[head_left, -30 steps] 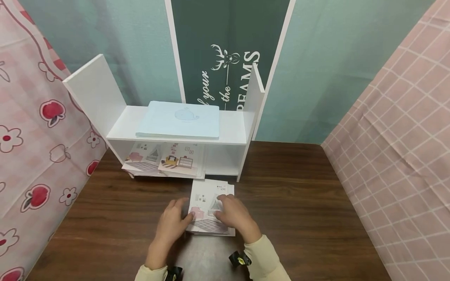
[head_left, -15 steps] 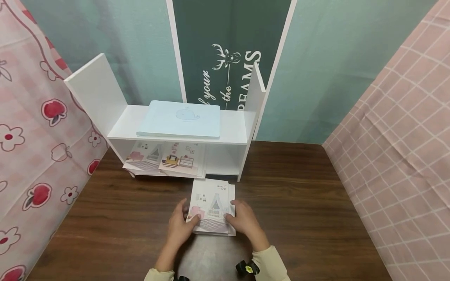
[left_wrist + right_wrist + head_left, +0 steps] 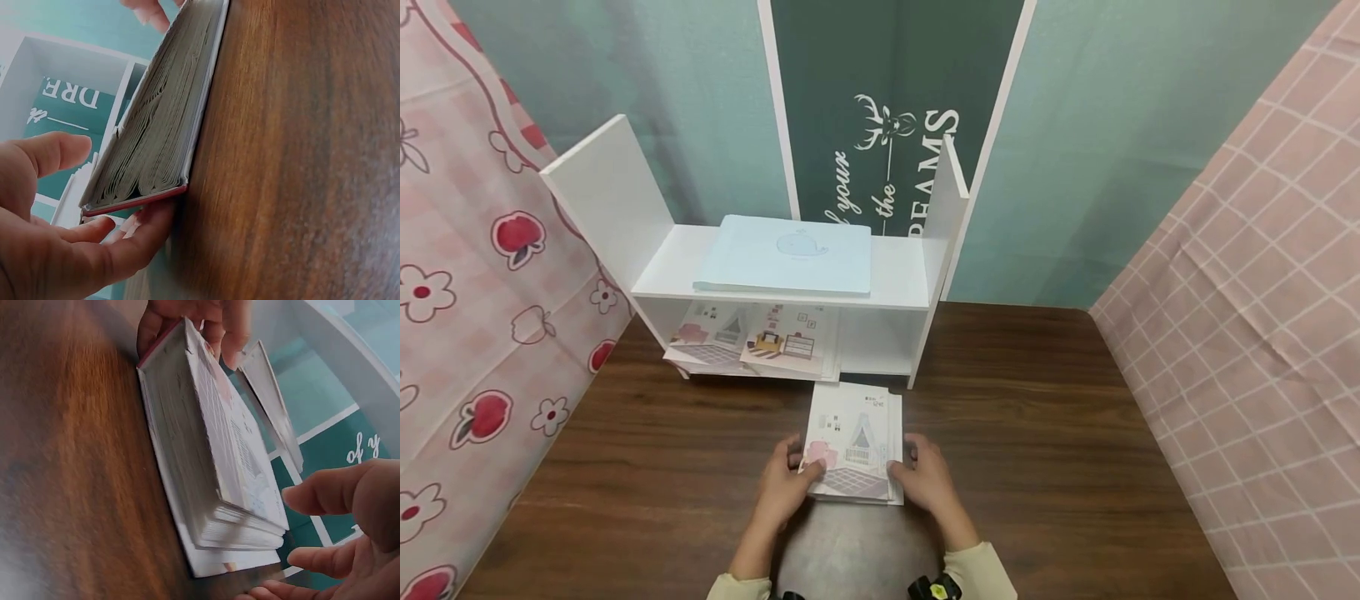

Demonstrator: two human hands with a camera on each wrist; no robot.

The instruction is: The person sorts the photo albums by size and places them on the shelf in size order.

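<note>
A thick book point(image 3: 847, 442) lies flat on the wooden table, its pale cover printed with a tent and pink shapes. Its layered page edges point(image 3: 153, 119) and a reddish spine edge point(image 3: 136, 200) face the left wrist camera. My left hand point(image 3: 784, 482) holds the spine side, thumb over the cover and fingers against the spine. Beside the opposite edge my right hand point(image 3: 927, 477) spreads its thumb and fingers. The right wrist view shows them near the page corner, with the lower cover point(image 3: 234, 562) sticking out past the pages.
Behind the book stands a white shelf point(image 3: 891, 283) with tall side panels. A light-blue whale-print folder point(image 3: 786, 254) lies on its upper board; printed books point(image 3: 786, 342) fill the left of its lower level. Patterned cloths point(image 3: 1240, 275) hang on both sides.
Both hands have shifted toward the book's outer edges. My right hand has drawn back to the right from over the cover. The book has stayed almost in place.
</note>
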